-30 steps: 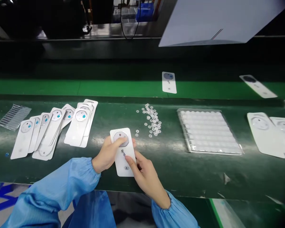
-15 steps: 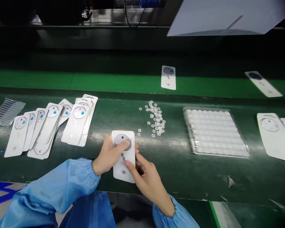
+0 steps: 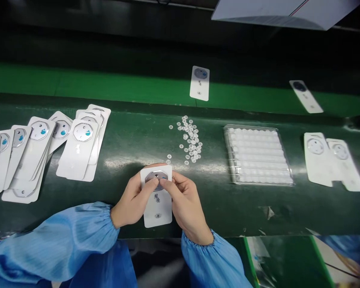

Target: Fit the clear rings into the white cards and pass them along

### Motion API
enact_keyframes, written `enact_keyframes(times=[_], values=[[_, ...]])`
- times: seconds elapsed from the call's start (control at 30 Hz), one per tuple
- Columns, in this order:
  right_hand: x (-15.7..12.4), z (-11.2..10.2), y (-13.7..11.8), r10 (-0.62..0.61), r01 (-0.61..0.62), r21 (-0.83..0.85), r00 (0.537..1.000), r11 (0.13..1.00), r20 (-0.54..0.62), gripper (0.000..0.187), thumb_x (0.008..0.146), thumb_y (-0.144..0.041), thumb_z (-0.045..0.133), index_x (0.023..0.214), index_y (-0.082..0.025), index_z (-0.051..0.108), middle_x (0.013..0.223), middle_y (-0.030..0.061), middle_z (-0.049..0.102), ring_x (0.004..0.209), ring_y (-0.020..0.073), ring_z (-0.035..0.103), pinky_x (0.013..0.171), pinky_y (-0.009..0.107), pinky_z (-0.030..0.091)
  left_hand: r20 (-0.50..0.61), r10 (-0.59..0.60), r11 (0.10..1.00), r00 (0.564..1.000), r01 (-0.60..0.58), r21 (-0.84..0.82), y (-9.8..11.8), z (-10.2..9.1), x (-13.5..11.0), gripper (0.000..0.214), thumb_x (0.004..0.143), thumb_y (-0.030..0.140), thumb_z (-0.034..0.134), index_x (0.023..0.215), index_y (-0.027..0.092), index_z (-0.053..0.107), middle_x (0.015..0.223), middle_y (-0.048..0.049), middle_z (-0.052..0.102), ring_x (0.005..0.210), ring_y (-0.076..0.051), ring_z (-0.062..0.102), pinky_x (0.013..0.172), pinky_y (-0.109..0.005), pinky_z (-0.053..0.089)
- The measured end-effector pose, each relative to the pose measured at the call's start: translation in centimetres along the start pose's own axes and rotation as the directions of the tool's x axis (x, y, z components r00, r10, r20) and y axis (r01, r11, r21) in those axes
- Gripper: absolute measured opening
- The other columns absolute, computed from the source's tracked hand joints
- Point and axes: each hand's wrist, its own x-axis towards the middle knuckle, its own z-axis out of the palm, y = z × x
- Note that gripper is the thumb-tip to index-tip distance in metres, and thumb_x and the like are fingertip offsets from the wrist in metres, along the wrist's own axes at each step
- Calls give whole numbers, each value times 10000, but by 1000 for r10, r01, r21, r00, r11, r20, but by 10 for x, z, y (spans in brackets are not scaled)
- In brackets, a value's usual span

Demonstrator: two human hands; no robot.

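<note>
My left hand (image 3: 132,201) grips the left edge of a white card (image 3: 158,204) that carries a grey octagonal disc near its top, its thumb lying on that disc. My right hand (image 3: 186,204) holds the card's right side, and its thumb and forefinger pinch at the disc's edge. The card rests upright near the front edge of the dark green bench (image 3: 228,208). Just beyond the card lies a scatter of several small clear round pieces (image 3: 190,140).
A fanned pile of similar white cards with blue-tabbed discs (image 3: 45,148) lies at the left. A clear blister tray (image 3: 258,154) sits right of the round pieces, with more white cards (image 3: 330,160) beyond it. Two single cards (image 3: 199,83) (image 3: 306,96) lie on the bright green belt behind.
My right hand has slid up the card from its lower part to the disc, and its fingers now pinch there. The view has tilted down and shifted slightly.
</note>
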Motion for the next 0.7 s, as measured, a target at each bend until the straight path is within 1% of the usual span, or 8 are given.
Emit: enact_keyframes(times=[0.1,0.23,0.37,0.5,0.57,0.63,0.67,0.7], values=[[-1,3,4,4,-4,-4,999,1000,-46,214,859,-385,750,908,-177,766,669,-2,625,562,125,523,511,224,424,-23,-12,1000,1000,12,-7,-1,0,-2,335,1006,332,588,1292,199,701,1269,-67,713,1163,-243,655,933,-272,528],[-1,4,6,-24,20,-43,996,999,-90,209,878,-369,706,906,-172,769,629,-16,575,535,113,471,480,216,384,-14,-26,999,1000,26,-27,-4,0,-3,345,1013,336,590,1315,206,692,1261,-62,717,1136,-228,666,926,-262,531],[-1,0,6,-25,22,-58,998,998,-62,201,878,-350,692,933,-171,766,669,2,628,566,127,515,496,221,416,-5,-38,999,999,38,-37,-4,0,-2,348,1016,329,583,1327,215,690,1243,-57,724,1087,-213,680,914,-255,535],[2,-2,5,-45,43,-85,999,995,-17,186,854,-335,720,939,-175,763,692,4,658,575,130,538,512,227,445,9,-22,999,1000,22,-24,-3,-1,-1,337,1017,328,582,1312,223,707,1247,-56,725,1123,-223,666,983,-275,515],[3,-3,6,-43,40,-107,999,993,-18,196,860,-353,715,918,-172,762,672,3,657,555,130,542,494,228,444,8,-14,1000,1000,14,-22,-3,-1,-2,344,1016,341,586,1317,223,705,1255,-60,722,1129,-228,665,992,-283,512],[3,-5,6,-45,43,-152,999,987,-12,232,890,-388,696,925,-168,761,654,6,660,530,135,557,469,234,451,6,-17,999,1000,18,-30,-4,-1,-1,364,1013,362,595,1331,216,694,1256,-67,720,1113,-232,673,963,-284,525],[3,-6,6,-79,76,-186,997,980,-12,240,907,-392,690,968,-171,758,680,14,681,547,146,590,478,242,479,5,-22,999,1000,22,-35,-4,-1,-1,377,1011,373,598,1341,212,686,1256,-70,719,1104,-234,677,941,-282,532],[2,-8,5,-154,144,-231,988,962,-24,244,921,-380,691,1046,-179,747,755,30,718,605,163,642,518,257,528,4,-26,999,1000,26,-39,-4,-1,-1,388,1009,382,602,1347,207,680,1253,-73,720,1096,-235,680,919,-279,538]])
